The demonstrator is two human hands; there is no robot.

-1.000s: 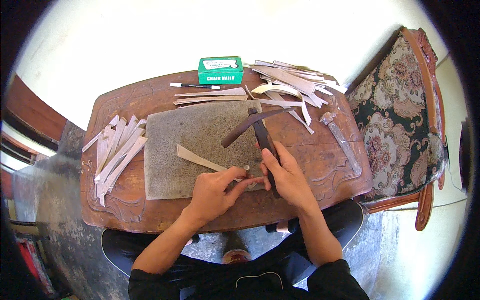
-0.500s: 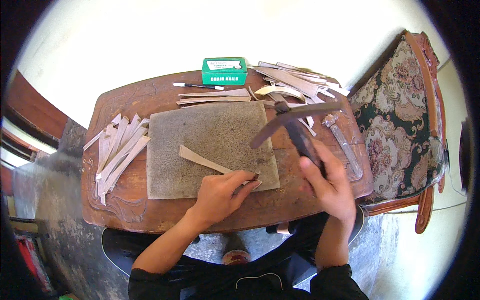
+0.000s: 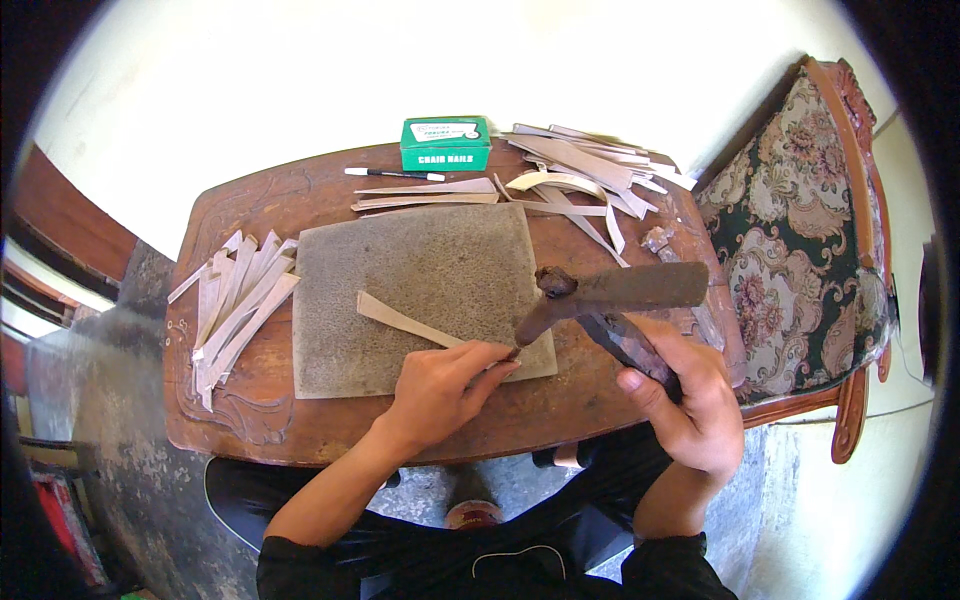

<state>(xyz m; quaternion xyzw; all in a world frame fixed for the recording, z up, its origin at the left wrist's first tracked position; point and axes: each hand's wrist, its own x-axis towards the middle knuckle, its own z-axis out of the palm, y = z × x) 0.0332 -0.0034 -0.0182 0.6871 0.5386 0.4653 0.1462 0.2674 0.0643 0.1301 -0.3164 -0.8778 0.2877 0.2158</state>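
Note:
My right hand (image 3: 690, 400) is wrapped round the dark handle of a hammer (image 3: 640, 286). The hammer has a long, rusty-brown head, and its narrow end comes down at the fingertips of my left hand (image 3: 445, 390). That hand pinches a pale tapered strip (image 3: 405, 320) against a grey, pitted slab (image 3: 420, 260). The strip's wide end points up and left across the slab. Its narrow end is mostly hidden by my fingers and the hammer head, so I cannot see whether a nail is there.
Similar pale strips (image 3: 240, 300) lie heaped on the wooden table (image 3: 250, 190) at left, with more strips (image 3: 580, 160) at the far right. A green box (image 3: 445, 145) and a pen (image 3: 395, 174) stand along the back. Another tool (image 3: 660, 242) lies behind the hammer. A floral chair (image 3: 790, 220) adjoins the right.
The hammer has come down and its head has turned, one end now at my left fingertips. My right hand has shifted right and slightly nearer. My left hand and the strip have barely moved.

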